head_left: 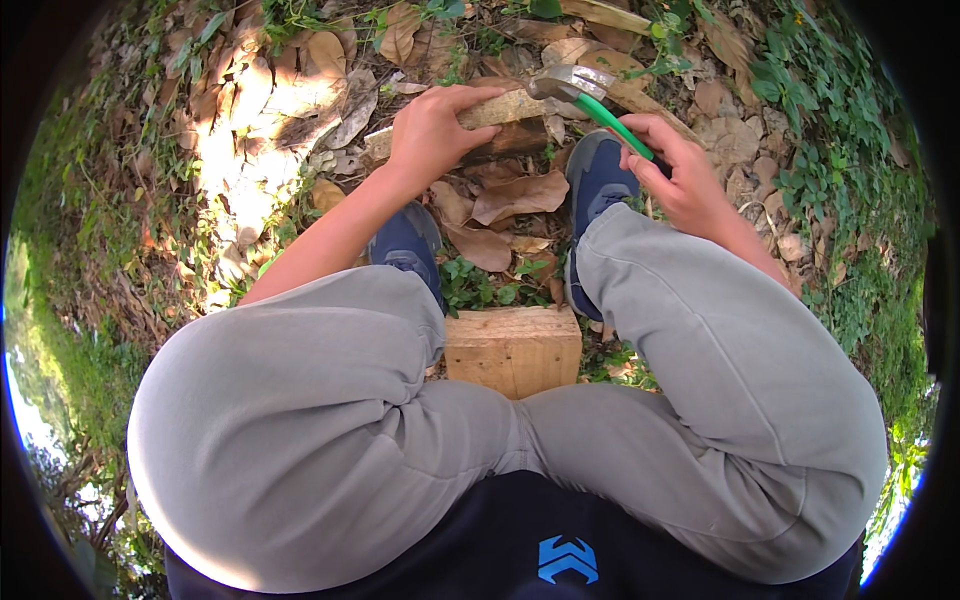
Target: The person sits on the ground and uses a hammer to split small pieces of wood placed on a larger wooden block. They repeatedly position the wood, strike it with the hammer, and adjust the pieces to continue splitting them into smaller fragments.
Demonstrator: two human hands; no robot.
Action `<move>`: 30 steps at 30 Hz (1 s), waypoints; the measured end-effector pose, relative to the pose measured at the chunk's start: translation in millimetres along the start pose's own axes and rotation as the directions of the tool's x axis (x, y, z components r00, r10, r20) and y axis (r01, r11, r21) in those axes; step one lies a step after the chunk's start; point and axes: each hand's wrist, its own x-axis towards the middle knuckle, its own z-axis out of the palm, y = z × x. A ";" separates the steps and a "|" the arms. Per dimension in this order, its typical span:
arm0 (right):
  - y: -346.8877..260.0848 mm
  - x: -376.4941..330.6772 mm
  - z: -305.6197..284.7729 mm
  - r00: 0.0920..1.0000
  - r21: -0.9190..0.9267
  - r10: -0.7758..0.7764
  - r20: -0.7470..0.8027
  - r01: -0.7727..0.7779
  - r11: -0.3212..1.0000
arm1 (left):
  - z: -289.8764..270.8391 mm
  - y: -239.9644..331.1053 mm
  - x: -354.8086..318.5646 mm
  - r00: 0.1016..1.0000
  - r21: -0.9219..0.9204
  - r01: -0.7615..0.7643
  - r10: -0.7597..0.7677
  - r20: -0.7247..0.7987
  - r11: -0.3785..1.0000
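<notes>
Dry leaves (pixel 520 198) and blue shoes (pixel 602 172) surround the wooden board (pixel 512 108), which runs left to right. The left hand (pixel 432 128) covers its middle, thumb spread from fingers. The right hand (pixel 682 178) wraps the hammer (pixel 602 116), slanting forward-left near the board's right end.

Hammer (pixel 596 109) at right end of plank (pixel 508 107)

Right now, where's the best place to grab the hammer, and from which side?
Probably the lower end of the green handle, coming from the right, where the right hand already grips. The handle is slim and slants down that way, while the metal head sits at the far end, near the wood.
</notes>
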 end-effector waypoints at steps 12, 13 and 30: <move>-2.5 -13.5 2.1 0.972 -0.225 -0.182 -0.147 0.146 0.963 | -2.6 1.8 1.1 0.997 0.053 0.066 -0.068 0.026 0.996; -3.4 -13.4 2.0 0.961 -0.257 -0.230 -0.151 0.187 0.948 | -4.8 4.2 2.5 0.997 0.066 0.072 -0.074 0.037 0.995; 2.2 -5.8 10.1 0.984 -0.273 -0.164 -0.075 0.138 0.952 | -9.2 10.8 5.7 0.968 0.079 0.192 -0.201 0.147 0.978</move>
